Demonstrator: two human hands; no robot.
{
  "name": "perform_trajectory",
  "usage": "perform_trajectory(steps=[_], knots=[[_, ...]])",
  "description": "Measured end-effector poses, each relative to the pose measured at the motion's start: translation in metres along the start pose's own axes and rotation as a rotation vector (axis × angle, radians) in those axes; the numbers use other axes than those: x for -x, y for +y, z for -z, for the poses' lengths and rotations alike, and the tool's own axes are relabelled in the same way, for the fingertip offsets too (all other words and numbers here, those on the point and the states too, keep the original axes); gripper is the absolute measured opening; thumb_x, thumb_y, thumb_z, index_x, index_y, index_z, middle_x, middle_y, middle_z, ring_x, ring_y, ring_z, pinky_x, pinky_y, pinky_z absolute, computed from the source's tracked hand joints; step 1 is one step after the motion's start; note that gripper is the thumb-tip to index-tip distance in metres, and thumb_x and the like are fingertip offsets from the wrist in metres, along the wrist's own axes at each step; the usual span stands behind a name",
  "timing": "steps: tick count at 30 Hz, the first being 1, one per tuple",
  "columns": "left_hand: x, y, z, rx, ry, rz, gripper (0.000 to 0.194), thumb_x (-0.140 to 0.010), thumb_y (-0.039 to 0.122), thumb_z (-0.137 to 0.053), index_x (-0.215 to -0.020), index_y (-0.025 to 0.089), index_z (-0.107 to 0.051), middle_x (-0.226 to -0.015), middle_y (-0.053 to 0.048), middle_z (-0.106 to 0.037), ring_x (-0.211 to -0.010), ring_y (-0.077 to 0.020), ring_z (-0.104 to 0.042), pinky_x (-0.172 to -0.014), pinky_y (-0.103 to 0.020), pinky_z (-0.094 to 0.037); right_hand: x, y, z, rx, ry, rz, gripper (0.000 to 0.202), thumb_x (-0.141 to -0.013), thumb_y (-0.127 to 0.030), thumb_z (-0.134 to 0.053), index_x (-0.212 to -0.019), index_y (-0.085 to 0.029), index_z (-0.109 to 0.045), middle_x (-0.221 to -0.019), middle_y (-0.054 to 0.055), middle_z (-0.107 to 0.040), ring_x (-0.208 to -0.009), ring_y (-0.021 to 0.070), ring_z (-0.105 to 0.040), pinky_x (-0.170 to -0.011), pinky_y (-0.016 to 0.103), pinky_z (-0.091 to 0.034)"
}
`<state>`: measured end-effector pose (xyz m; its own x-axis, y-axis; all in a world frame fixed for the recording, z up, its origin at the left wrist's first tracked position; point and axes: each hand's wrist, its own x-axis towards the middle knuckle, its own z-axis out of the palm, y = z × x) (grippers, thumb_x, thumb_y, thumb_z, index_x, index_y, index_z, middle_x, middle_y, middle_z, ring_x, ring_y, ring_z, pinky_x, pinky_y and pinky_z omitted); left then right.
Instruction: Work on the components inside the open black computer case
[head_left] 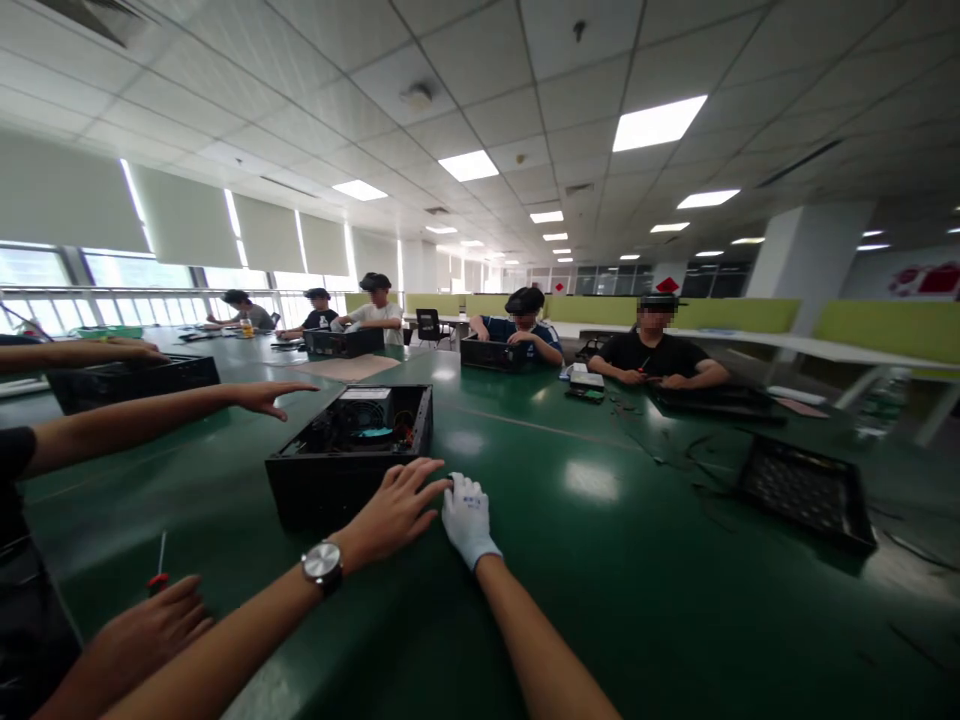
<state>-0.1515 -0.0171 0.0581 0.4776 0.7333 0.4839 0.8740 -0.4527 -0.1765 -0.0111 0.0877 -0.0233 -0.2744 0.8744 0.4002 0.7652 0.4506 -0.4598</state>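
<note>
Black case (pixel 322 487), co-worker's arm (pixel 142 421) near it, red-handled screwdriver (pixel 158 582)

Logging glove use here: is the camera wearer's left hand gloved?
No, the left hand is bare, while the right hand wears a white glove.

Left hand (pixel 397 512): bare, fingers extended and slightly spread. Right hand (pixel 466 512): white-gloved, fingers bent, just beside the left fingertips (pixel 437 467). Both forearms (pixel 529 630) extended forward, converging.
</note>
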Motion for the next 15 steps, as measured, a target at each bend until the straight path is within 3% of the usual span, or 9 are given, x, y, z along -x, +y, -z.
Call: perform_trajectory(steps=[3, 6, 8, 10, 12, 13, 15], knots=[[-0.008, 0.052, -0.041, 0.152, -0.025, 0.008, 0.047, -0.101, 0.025, -0.050, -0.148, 0.027, -0.045, -0.157, -0.010, -0.041, -0.145, -0.0278, -0.036, -0.114, -0.047, -0.036, 0.010, 0.053, 0.046, 0.148, -0.099, 0.050, 0.035, -0.097, -0.025, -0.049, -0.129, -0.019, -0.061, -0.120, 0.013, -0.067, -0.111, 0.0279, -0.058, -0.095, 0.038, -0.041], [0.000, 0.076, -0.068, 0.295, -0.074, 0.087, 0.047, -0.102, 0.028, -0.049, -0.149, 0.026, -0.042, -0.158, -0.011, -0.039, -0.147, -0.0282, -0.033, -0.115, -0.050, -0.035, 0.029, 0.131, 0.113, 0.255, -0.163, 0.017, 0.038, -0.101, -0.027, -0.041, -0.133, -0.017, -0.058, -0.125, 0.014, -0.065, -0.115, 0.0256, -0.056, -0.099, 0.036, -0.037], [0.012, 0.079, -0.071, 0.387, -0.090, 0.149, 0.047, -0.104, 0.031, -0.046, -0.150, 0.025, -0.042, -0.157, -0.012, -0.040, -0.147, -0.0283, -0.033, -0.116, -0.052, -0.033, 0.044, 0.178, 0.156, 0.325, -0.175, -0.059, 0.042, -0.101, -0.023, -0.035, -0.135, -0.009, -0.054, -0.130, 0.021, -0.061, -0.117, 0.0283, -0.054, -0.100, 0.039, -0.036], [0.023, 0.075, -0.061, 0.483, -0.082, 0.181, 0.045, -0.104, 0.032, -0.044, -0.149, 0.024, -0.043, -0.154, -0.013, -0.043, -0.145, -0.0275, -0.035, -0.117, -0.052, -0.032, 0.060, 0.202, 0.183, 0.378, -0.202, -0.112, 0.043, -0.100, -0.022, -0.032, -0.132, -0.005, -0.054, -0.128, 0.025, -0.061, -0.112, 0.0310, -0.055, -0.097, 0.043, -0.038], [0.028, 0.071, -0.039, 0.566, -0.054, 0.172, 0.043, -0.105, 0.034, -0.042, -0.147, 0.024, -0.045, -0.151, -0.013, -0.046, -0.142, -0.0267, -0.037, -0.117, -0.051, -0.032, 0.080, 0.187, 0.185, 0.395, -0.245, -0.088, 0.041, -0.100, -0.023, -0.032, -0.129, -0.005, -0.056, -0.123, 0.025, -0.062, -0.108, 0.0319, -0.056, -0.094, 0.045, -0.040], [0.027, 0.071, -0.024, 0.597, -0.029, 0.156, 0.042, -0.105, 0.035, -0.042, -0.146, 0.024, -0.046, -0.149, -0.013, -0.048, -0.141, -0.0264, -0.039, -0.117, -0.051, -0.031, 0.094, 0.163, 0.178, 0.384, -0.274, -0.036, 0.040, -0.100, -0.024, -0.033, -0.127, -0.007, -0.057, -0.121, 0.024, -0.063, -0.106, 0.0313, -0.057, -0.093, 0.045, -0.040], [0.016, 0.074, 0.008, 0.640, 0.041, 0.107, 0.041, -0.106, 0.037, -0.041, -0.144, 0.024, -0.047, -0.147, -0.012, -0.050, -0.138, -0.0261, -0.041, -0.117, -0.050, -0.031, 0.131, 0.089, 0.154, 0.320, -0.344, 0.146, 0.036, -0.101, -0.029, -0.037, -0.125, -0.014, -0.060, -0.118, 0.018, -0.066, -0.105, 0.0282, -0.058, -0.092, 0.042, -0.042]])
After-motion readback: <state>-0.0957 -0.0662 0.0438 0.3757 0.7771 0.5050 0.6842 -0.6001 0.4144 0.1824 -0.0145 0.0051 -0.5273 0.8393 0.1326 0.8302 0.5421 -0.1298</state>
